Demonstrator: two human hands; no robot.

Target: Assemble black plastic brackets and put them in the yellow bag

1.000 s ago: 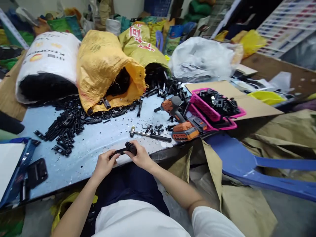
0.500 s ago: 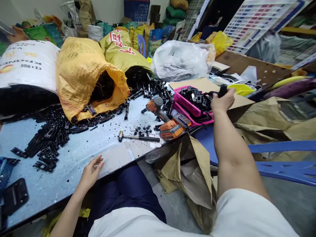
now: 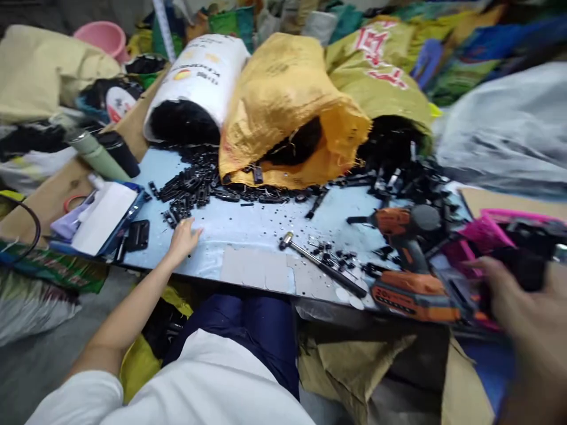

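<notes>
My left hand (image 3: 182, 242) reaches to the near edge of a pile of black clip-like parts (image 3: 195, 183) on the blue-covered table. Its thumb stands apart from the fingers, and I see nothing in it. At the right edge, my right hand (image 3: 525, 310) is smeared by motion in front of the pink basket (image 3: 487, 233). A dark shape (image 3: 525, 267) shows between its thumb and fingers; whether it is held, I cannot tell. An orange and black cordless power tool (image 3: 410, 262) lies left of that hand. Beside it is a small hammer (image 3: 325, 267).
A white sack (image 3: 199, 74), an orange sack (image 3: 283, 94) and an olive sack (image 3: 376, 77) lie open along the back. Small black bits (image 3: 332, 257) lie by the hammer. At left are a blue tray (image 3: 128, 218), a black phone-like object (image 3: 137, 235) and a green bottle (image 3: 97, 154).
The view has swung left. The black part first handled by both hands went with my right hand to the pink basket. My left hand has moved left to the pile of black parts.
</notes>
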